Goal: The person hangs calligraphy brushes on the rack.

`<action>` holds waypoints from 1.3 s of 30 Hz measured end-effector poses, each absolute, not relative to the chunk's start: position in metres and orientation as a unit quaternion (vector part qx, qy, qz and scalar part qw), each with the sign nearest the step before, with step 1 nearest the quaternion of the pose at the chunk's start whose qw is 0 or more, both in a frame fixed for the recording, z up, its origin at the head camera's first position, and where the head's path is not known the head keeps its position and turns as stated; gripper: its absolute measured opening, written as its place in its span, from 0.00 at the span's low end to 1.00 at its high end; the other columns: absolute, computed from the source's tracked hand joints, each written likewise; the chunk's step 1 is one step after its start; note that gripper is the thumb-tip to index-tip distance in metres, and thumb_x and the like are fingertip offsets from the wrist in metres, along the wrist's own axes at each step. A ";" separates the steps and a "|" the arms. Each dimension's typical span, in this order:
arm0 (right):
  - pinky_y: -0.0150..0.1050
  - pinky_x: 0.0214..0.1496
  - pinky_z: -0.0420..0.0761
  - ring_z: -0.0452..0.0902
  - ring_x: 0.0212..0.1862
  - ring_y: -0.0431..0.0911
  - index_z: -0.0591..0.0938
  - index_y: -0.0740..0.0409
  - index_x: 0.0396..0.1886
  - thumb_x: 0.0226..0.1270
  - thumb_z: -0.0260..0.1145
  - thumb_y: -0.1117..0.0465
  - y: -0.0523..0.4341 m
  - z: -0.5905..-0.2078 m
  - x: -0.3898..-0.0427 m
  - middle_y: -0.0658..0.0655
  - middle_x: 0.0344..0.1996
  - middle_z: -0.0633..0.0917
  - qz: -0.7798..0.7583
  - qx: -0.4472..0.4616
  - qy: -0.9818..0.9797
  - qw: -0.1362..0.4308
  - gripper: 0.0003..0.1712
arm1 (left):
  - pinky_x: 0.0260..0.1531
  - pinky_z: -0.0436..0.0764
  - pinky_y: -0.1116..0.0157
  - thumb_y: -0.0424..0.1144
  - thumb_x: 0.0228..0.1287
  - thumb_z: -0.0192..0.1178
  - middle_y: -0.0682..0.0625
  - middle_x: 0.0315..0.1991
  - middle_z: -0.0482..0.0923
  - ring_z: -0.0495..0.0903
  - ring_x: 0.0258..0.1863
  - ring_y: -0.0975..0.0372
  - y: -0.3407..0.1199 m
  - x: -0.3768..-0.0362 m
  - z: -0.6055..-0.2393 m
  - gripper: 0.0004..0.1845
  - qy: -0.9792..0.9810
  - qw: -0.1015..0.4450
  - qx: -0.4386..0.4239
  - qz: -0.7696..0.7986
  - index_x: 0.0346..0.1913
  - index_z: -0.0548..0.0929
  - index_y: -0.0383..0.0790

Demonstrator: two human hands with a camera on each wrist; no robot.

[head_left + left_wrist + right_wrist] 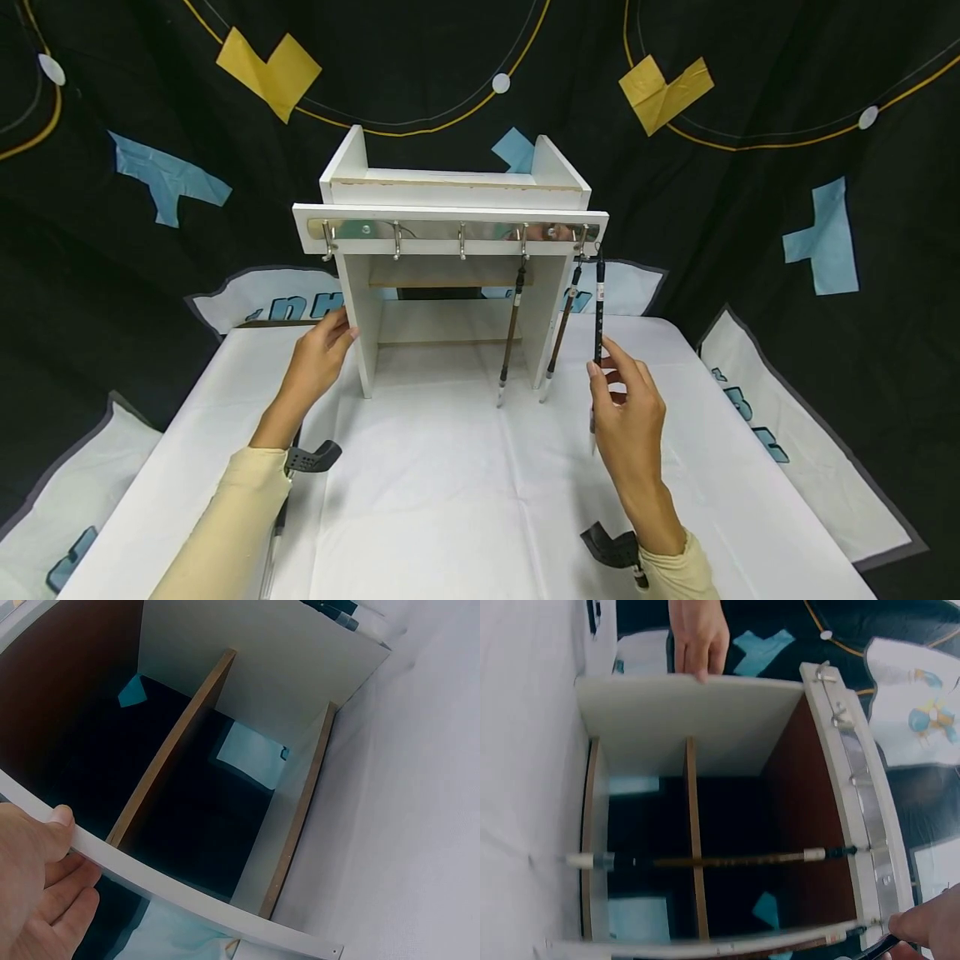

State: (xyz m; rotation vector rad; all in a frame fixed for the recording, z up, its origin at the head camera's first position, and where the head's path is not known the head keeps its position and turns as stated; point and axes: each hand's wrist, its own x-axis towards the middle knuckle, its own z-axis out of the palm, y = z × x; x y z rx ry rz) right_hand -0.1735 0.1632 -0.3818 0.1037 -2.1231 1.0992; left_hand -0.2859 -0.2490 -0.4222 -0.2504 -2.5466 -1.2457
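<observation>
Cord and hook are the weak point; the black calligraphy brush [599, 308] stands upright just beside the right end of the hook rail [435, 247], pinched between the thumb and fingers of your right hand [633, 417], and whether its loop sits on the end hook [582, 237] is too small to tell; if it does not, loosening that pinch could drop the brush onto the tablecloth [420, 483].

The outer brown-handled brush [564, 321] hangs from that same end hook, so a sideways nudge could tangle the two cords or knock its loop free; the inner brown-handled brush [512, 325], one hook along, is less exposed.

Your left hand [318, 354] grips the front edge of the white rack's left side panel [358, 292], thumb on one face and fingers on the other; a hard pull on the rail from the right could still skew the rack, since that hand steadies only one side.

Around you, the rail juts across the rack's upper front and limits your approach; the black strap [611, 546] at your right wrist could catch a hanging brush if you reach inward; a black curtain [420, 50] hangs behind.
</observation>
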 end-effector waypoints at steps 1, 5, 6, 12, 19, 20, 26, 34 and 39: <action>0.19 0.42 0.79 0.84 0.45 0.46 0.82 0.56 0.70 0.74 0.71 0.66 0.160 -0.382 -0.174 0.59 0.46 0.86 0.431 0.047 -0.823 0.367 0.25 | 0.72 0.73 0.42 0.44 0.87 0.49 0.30 0.77 0.66 0.68 0.75 0.37 -0.249 -0.286 -0.422 0.30 -0.885 0.148 -0.087 -0.433 0.81 0.61 0.33; 0.24 0.41 0.82 0.84 0.44 0.46 0.83 0.55 0.69 0.73 0.72 0.66 0.145 -0.384 -0.177 0.58 0.45 0.86 0.444 0.072 -0.812 0.372 0.25 | 0.72 0.73 0.42 0.45 0.87 0.49 0.30 0.77 0.66 0.68 0.76 0.37 -0.250 -0.287 -0.422 0.30 -0.884 0.147 -0.088 -0.435 0.81 0.61 0.32; 0.25 0.40 0.82 0.84 0.44 0.46 0.83 0.55 0.69 0.73 0.72 0.66 0.141 -0.385 -0.177 0.58 0.45 0.86 0.447 0.078 -0.810 0.372 0.25 | 0.72 0.73 0.42 0.45 0.87 0.49 0.30 0.77 0.66 0.68 0.76 0.37 -0.250 -0.287 -0.422 0.30 -0.884 0.147 -0.088 -0.435 0.81 0.61 0.32; 0.35 0.39 0.87 0.83 0.43 0.45 0.82 0.56 0.69 0.74 0.71 0.66 0.113 -0.388 -0.182 0.58 0.44 0.85 0.455 0.113 -0.810 0.353 0.25 | 0.72 0.73 0.41 0.44 0.87 0.49 0.30 0.77 0.66 0.68 0.76 0.37 -0.251 -0.288 -0.423 0.30 -0.884 0.149 -0.086 -0.434 0.81 0.61 0.32; 0.38 0.38 0.87 0.82 0.41 0.45 0.82 0.54 0.69 0.76 0.70 0.65 0.086 -0.390 -0.189 0.57 0.43 0.85 0.458 0.138 -0.812 0.334 0.24 | 0.72 0.73 0.42 0.44 0.87 0.49 0.30 0.76 0.67 0.69 0.75 0.38 -0.250 -0.288 -0.423 0.30 -0.882 0.147 -0.090 -0.439 0.81 0.62 0.32; 0.38 0.38 0.87 0.82 0.41 0.45 0.82 0.54 0.69 0.76 0.70 0.66 0.084 -0.391 -0.191 0.57 0.43 0.85 0.458 0.138 -0.813 0.331 0.24 | 0.72 0.73 0.42 0.44 0.87 0.49 0.30 0.76 0.67 0.69 0.75 0.38 -0.250 -0.287 -0.423 0.30 -0.881 0.147 -0.091 -0.440 0.81 0.62 0.32; 0.37 0.38 0.88 0.82 0.42 0.45 0.83 0.55 0.68 0.76 0.70 0.65 0.074 -0.396 -0.195 0.56 0.43 0.85 0.455 0.144 -0.819 0.319 0.23 | 0.72 0.73 0.41 0.45 0.86 0.49 0.30 0.76 0.67 0.69 0.75 0.38 -0.249 -0.286 -0.421 0.30 -0.883 0.145 -0.090 -0.437 0.81 0.61 0.32; 0.37 0.38 0.88 0.82 0.42 0.45 0.83 0.56 0.67 0.75 0.70 0.65 0.066 -0.397 -0.195 0.56 0.43 0.85 0.450 0.147 -0.824 0.311 0.23 | 0.72 0.73 0.42 0.45 0.86 0.49 0.30 0.76 0.67 0.69 0.75 0.38 -0.249 -0.286 -0.421 0.31 -0.886 0.143 -0.081 -0.433 0.81 0.61 0.32; 0.37 0.38 0.88 0.81 0.41 0.44 0.84 0.56 0.67 0.75 0.70 0.65 0.062 -0.399 -0.196 0.56 0.43 0.85 0.450 0.145 -0.827 0.305 0.23 | 0.72 0.73 0.42 0.45 0.86 0.49 0.30 0.75 0.68 0.69 0.75 0.38 -0.250 -0.286 -0.421 0.31 -0.887 0.143 -0.081 -0.432 0.81 0.61 0.32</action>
